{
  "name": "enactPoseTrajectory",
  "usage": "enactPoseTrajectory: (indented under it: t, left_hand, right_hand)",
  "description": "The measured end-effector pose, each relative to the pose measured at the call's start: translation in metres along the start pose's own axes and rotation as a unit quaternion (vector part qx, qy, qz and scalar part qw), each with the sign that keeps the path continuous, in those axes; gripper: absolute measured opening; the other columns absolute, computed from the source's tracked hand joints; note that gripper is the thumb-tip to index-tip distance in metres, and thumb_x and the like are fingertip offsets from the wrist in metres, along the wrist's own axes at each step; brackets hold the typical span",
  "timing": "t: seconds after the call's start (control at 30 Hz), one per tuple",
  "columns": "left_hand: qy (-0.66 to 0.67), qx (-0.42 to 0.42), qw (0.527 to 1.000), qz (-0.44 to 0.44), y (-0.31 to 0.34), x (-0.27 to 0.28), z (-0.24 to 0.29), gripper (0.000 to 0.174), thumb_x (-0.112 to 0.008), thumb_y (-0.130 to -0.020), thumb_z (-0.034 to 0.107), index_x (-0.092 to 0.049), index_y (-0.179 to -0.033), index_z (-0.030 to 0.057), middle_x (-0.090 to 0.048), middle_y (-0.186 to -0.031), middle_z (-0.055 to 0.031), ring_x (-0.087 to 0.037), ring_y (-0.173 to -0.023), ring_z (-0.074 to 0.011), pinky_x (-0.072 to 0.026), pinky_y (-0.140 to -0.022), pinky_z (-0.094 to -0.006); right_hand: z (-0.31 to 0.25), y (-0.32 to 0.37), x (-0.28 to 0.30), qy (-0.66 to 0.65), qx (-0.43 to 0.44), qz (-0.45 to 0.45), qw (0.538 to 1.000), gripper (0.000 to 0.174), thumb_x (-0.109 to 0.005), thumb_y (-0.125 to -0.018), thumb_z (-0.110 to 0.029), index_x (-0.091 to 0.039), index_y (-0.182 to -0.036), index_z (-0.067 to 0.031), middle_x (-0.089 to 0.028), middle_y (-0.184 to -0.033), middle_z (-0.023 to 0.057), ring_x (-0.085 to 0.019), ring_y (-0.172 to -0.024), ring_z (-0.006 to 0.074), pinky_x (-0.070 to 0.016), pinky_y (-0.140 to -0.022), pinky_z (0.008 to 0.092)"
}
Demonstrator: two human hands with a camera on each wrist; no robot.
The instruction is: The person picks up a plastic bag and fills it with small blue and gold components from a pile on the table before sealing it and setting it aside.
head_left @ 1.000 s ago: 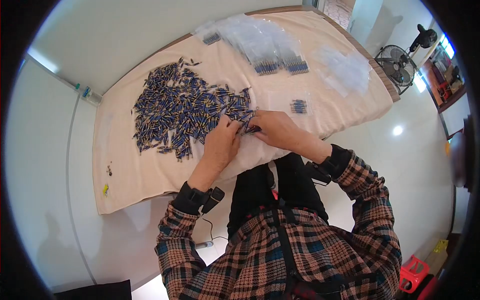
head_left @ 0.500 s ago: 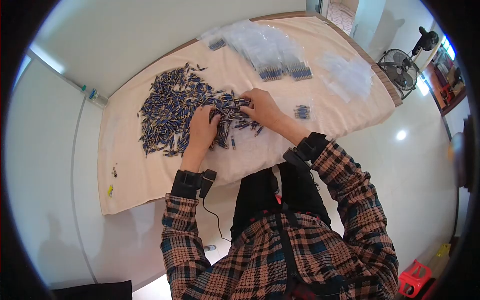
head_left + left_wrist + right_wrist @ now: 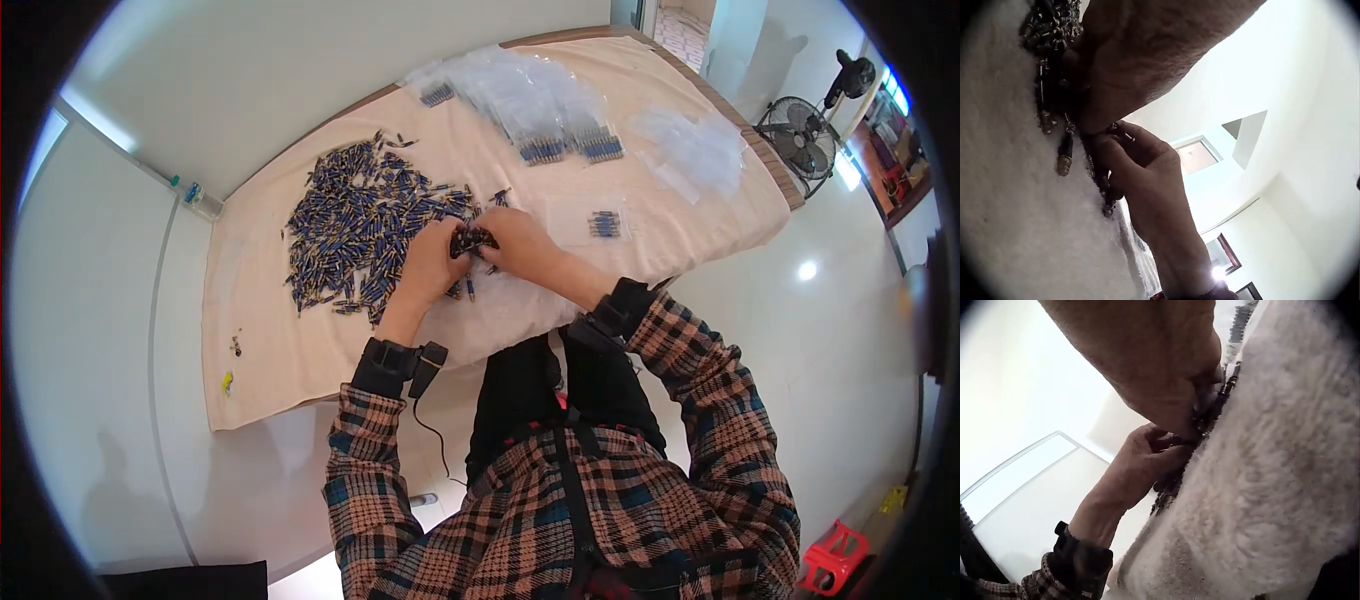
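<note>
A wide heap of small blue pieces with gold-coloured metal ends (image 3: 350, 225) covers the left half of the cloth in the head view. At the heap's near right edge my left hand (image 3: 428, 262) and right hand (image 3: 525, 245) meet, gripping a bunch of the pieces (image 3: 470, 241) between curled fingers and thumbs. From the left wrist view, the right hand (image 3: 1154, 187) has its thumb and fingers bent against some pieces, with one loose piece (image 3: 1065, 156) lying on the cloth beside them. The left hand's fingertips (image 3: 1175, 456) reach the pieces in the right wrist view.
Filled clear bags (image 3: 520, 100) are stacked at the table's back. Loose clear bags (image 3: 690, 150) lie at the right. Nearer sits a clear bag holding a small row of pieces (image 3: 604, 224). A yellow item (image 3: 228, 383) lies at the left edge of the pale cloth (image 3: 270, 375).
The hands spread apart over the heap's right edge, left hand moving left and right hand forward, then came back together with a bunch of pieces between them.
</note>
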State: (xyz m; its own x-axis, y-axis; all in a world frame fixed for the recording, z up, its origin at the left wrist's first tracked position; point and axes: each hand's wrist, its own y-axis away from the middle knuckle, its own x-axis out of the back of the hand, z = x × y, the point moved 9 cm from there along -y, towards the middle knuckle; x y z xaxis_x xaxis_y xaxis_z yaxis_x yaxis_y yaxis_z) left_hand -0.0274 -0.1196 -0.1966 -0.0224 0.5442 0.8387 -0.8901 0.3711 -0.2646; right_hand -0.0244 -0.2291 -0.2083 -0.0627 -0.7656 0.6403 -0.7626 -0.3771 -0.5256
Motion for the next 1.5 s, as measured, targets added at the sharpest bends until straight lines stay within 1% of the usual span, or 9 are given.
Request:
enactPoseTrajectory:
  t: [0.2, 0.3, 0.43, 0.7, 0.87, 1.1, 1.27, 1.37, 1.5]
  left_hand:
    - [0.089, -0.007, 0.994, 0.068, -0.010, 0.002, -0.011, 0.027, -0.068, -0.074, 0.005, -0.059, -0.098, 0.0005, -0.063, -0.077, -0.0097, -0.059, -0.066, -0.0202, -0.0466, -0.062, -0.0285]
    - [0.240, 0.102, 0.965, 0.008, -0.008, -0.007, -0.028, 0.016, -0.065, -0.082, 0.008, -0.060, -0.096, 0.0008, -0.061, -0.073, -0.0024, -0.053, -0.059, -0.0083, -0.0420, -0.054, -0.0229]
    - [0.310, 0.125, 0.943, 0.000, -0.006, -0.005, -0.035, 0.016, -0.065, -0.084, 0.010, -0.059, -0.094, -0.0013, -0.059, -0.072, -0.0008, -0.051, -0.064, -0.0053, -0.0405, -0.056, -0.0222]
    - [0.325, 0.143, 0.935, -0.016, -0.004, -0.003, -0.034, 0.017, -0.065, -0.084, 0.009, -0.060, -0.096, -0.0026, -0.060, -0.074, -0.0006, -0.052, -0.064, -0.0055, -0.0414, -0.056, -0.0208]
    - [0.329, 0.124, 0.936, 0.004, -0.002, 0.003, -0.031, 0.018, -0.066, -0.083, 0.009, -0.062, -0.097, -0.0022, -0.061, -0.074, 0.0002, -0.053, -0.065, -0.0050, -0.0427, -0.058, -0.0206]
    - [0.318, 0.128, 0.940, -0.002, -0.001, 0.005, -0.027, 0.018, -0.067, -0.082, 0.006, -0.064, -0.098, -0.0011, -0.064, -0.081, -0.0014, -0.055, -0.070, -0.0053, -0.0443, -0.061, -0.0204]
    - [0.306, 0.103, 0.946, 0.013, 0.000, 0.003, -0.016, 0.019, -0.067, -0.081, 0.004, -0.064, -0.099, -0.0017, -0.065, -0.085, -0.0036, -0.056, -0.071, -0.0072, -0.0457, -0.063, -0.0213]
    - [0.241, 0.032, 0.968, 0.066, -0.001, 0.009, -0.009, 0.019, -0.065, -0.084, 0.006, -0.063, -0.102, -0.0007, -0.059, -0.077, 0.0022, -0.050, -0.065, -0.0043, -0.0413, -0.057, -0.0205]
    - [0.283, 0.038, 0.957, 0.053, 0.001, 0.008, -0.007, 0.020, -0.065, -0.085, 0.007, -0.063, -0.103, -0.0013, -0.060, -0.081, 0.0002, -0.052, -0.069, -0.0063, -0.0435, -0.062, -0.0218]
  right_hand:
    - [0.027, -0.006, 0.009, -0.155, -0.099, -0.001, 0.983, 0.014, -0.070, -0.072, -0.012, -0.067, -0.082, -0.0028, -0.064, -0.070, 0.0131, -0.061, -0.065, 0.0272, -0.0467, -0.059, 0.0380]
    - [0.049, -0.005, -0.007, -0.298, -0.127, -0.001, 0.946, 0.015, -0.071, -0.075, -0.013, -0.070, -0.083, -0.0007, -0.062, -0.060, 0.0065, -0.054, -0.052, 0.0127, -0.0428, -0.051, 0.0300]
    - [0.051, -0.002, -0.015, -0.355, -0.165, -0.030, 0.920, 0.013, -0.067, -0.082, -0.006, -0.069, -0.091, 0.0030, -0.067, -0.078, -0.0004, -0.055, -0.068, 0.0034, -0.0459, -0.059, 0.0213]
    - [0.042, 0.000, -0.010, -0.361, -0.136, -0.006, 0.922, 0.017, -0.068, -0.081, -0.010, -0.071, -0.094, -0.0005, -0.069, -0.074, 0.0054, -0.058, -0.065, 0.0059, -0.0473, -0.059, 0.0235]
    - [0.036, 0.001, -0.009, -0.330, -0.157, -0.035, 0.930, 0.017, -0.066, -0.084, -0.007, -0.069, -0.097, 0.0024, -0.067, -0.079, 0.0008, -0.055, -0.069, 0.0033, -0.0456, -0.059, 0.0206]
    - [0.015, 0.004, 0.020, -0.207, -0.082, 0.071, 0.972, 0.018, -0.068, -0.081, -0.008, -0.070, -0.098, -0.0016, -0.067, -0.075, 0.0052, -0.057, -0.065, 0.0057, -0.0458, -0.058, 0.0204]
    - [0.017, 0.002, 0.010, -0.265, -0.152, 0.052, 0.951, 0.018, -0.069, -0.079, -0.008, -0.071, -0.095, -0.0029, -0.068, -0.081, 0.0069, -0.060, -0.067, 0.0073, -0.0472, -0.060, 0.0206]
    - [0.012, 0.003, 0.015, -0.251, -0.199, 0.065, 0.945, 0.016, -0.070, -0.079, -0.009, -0.072, -0.093, -0.0026, -0.069, -0.083, 0.0078, -0.062, -0.070, 0.0099, -0.0492, -0.062, 0.0226]
    - [0.008, 0.004, 0.017, -0.206, -0.132, 0.126, 0.961, 0.016, -0.070, -0.079, -0.008, -0.071, -0.094, -0.0023, -0.069, -0.080, 0.0086, -0.063, -0.068, 0.0126, -0.0503, -0.064, 0.0250]
